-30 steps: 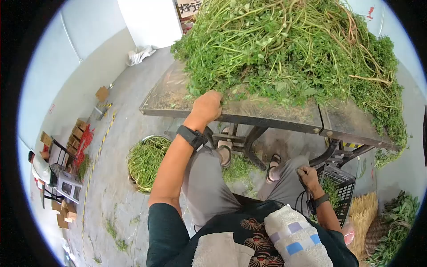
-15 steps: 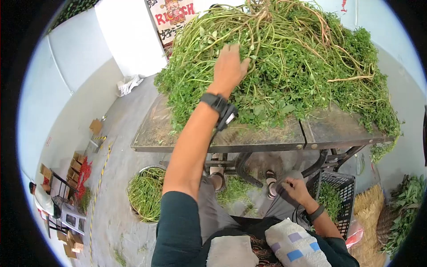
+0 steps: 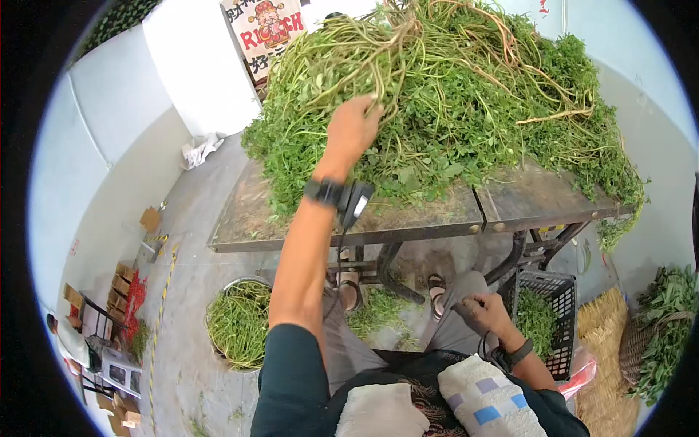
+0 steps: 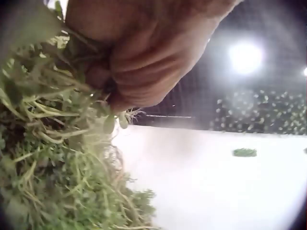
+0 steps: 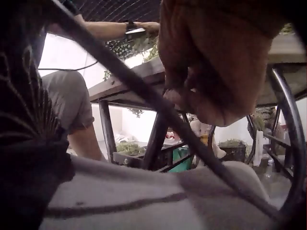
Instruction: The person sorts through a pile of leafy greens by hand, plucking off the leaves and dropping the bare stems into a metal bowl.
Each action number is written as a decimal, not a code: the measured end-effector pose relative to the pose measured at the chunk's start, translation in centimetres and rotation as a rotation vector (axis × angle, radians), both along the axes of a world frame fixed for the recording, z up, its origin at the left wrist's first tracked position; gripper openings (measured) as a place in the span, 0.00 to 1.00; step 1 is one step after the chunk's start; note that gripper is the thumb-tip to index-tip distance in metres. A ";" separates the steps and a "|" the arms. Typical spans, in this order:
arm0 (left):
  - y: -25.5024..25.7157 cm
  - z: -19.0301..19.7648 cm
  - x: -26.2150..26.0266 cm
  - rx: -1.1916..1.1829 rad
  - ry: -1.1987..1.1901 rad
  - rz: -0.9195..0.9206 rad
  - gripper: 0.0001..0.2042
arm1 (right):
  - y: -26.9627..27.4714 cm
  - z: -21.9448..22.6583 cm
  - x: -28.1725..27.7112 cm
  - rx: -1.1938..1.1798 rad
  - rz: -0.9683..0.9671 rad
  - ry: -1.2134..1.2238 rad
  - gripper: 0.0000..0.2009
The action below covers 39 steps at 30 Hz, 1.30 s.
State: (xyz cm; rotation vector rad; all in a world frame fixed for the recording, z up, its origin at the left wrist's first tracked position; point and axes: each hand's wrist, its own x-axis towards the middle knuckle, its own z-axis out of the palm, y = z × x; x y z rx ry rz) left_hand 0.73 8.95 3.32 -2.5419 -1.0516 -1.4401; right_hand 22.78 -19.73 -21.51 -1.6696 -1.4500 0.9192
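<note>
A big heap of leafy green plants [image 3: 451, 124] with long pale stems and roots covers the wooden table [image 3: 429, 211]. At its front left, my left hand [image 3: 352, 135] pinches a few stems between curled fingers and thumb. Seen from the left wrist, the hand [image 4: 148, 62] has its fingertips tucked in, and a small rooty stem end [image 4: 128, 116] sticks out beneath them. My right hand [image 3: 488, 315] hangs over my right knee, fingers loosely curled and with nothing in them; the right wrist view shows this hand [image 5: 211, 72] below the tabletop's height.
On the floor at left stands a round tub of green stems [image 3: 239, 324]. A black plastic crate [image 3: 559, 298] holding greens is beside my right leg, with a straw mat [image 3: 601, 342] and a basket of leaves [image 3: 641, 349] further right. Cut bits lie under the table.
My left hand left the table edge, reached up into the heap, then drew back slightly with stems in its fingers. The right hand stays by the knee. The head view tilted upward.
</note>
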 end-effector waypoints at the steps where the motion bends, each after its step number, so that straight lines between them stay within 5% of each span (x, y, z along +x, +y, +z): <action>1: -2.8 -0.3 -1.3 -0.008 0.011 -0.011 0.11 | 0.5 0.2 0.3 0.003 0.001 0.000 0.11; 3: -5.4 -2.6 -3.2 -0.040 0.018 -0.041 0.11 | 1.5 0.3 0.8 0.179 0.019 -0.197 0.11; 7: -6.5 -8.3 -6.7 -0.079 0.168 -0.002 0.11 | 4.7 6.4 0.1 0.277 -0.068 0.116 0.10; 9: -7.2 -8.3 -8.0 -0.170 0.260 0.092 0.12 | 8.0 7.3 0.4 0.742 -0.075 -0.052 0.10; 13: -7.5 -9.7 -10.2 -0.018 0.273 0.144 0.15 | 9.5 12.1 -1.2 0.509 -0.118 0.053 0.10; 16: -7.3 -9.9 -10.5 -0.334 0.090 -0.114 0.14 | 10.2 12.2 -3.8 0.434 -0.012 0.130 0.11; 18: -9.4 -9.3 -9.1 -0.878 -0.153 -0.477 0.14 | 10.3 11.9 -5.6 0.376 0.056 0.173 0.11; 21: -10.6 -10.4 -6.9 -0.992 -0.118 -0.602 0.14 | 11.2 11.7 -7.4 0.253 -0.028 0.597 0.14; 23: -10.3 -11.7 -5.9 -0.958 -0.060 -0.622 0.14 | 12.0 11.0 -7.1 0.249 -0.054 0.640 0.15; 26: -10.5 -13.0 -5.1 -1.346 -0.238 -0.733 0.15 | 12.4 10.1 -7.1 0.305 -0.093 0.601 0.15; 29: -11.4 -12.8 -4.7 -1.375 -0.228 -0.802 0.17 | 12.9 10.6 -7.1 0.247 -0.275 0.771 0.16; 34: -12.2 -12.8 -4.4 -1.439 -0.252 -0.925 0.18 | 14.2 10.9 -5.8 0.155 -0.192 0.684 0.16; 37: -11.6 -13.2 -4.7 -1.370 -0.225 -0.895 0.18 | 14.0 11.0 -5.4 0.134 -0.164 0.621 0.15; 39: -11.2 -12.4 -5.4 -1.045 0.058 -0.605 0.17 | 13.7 11.8 -5.0 0.139 -0.176 0.605 0.14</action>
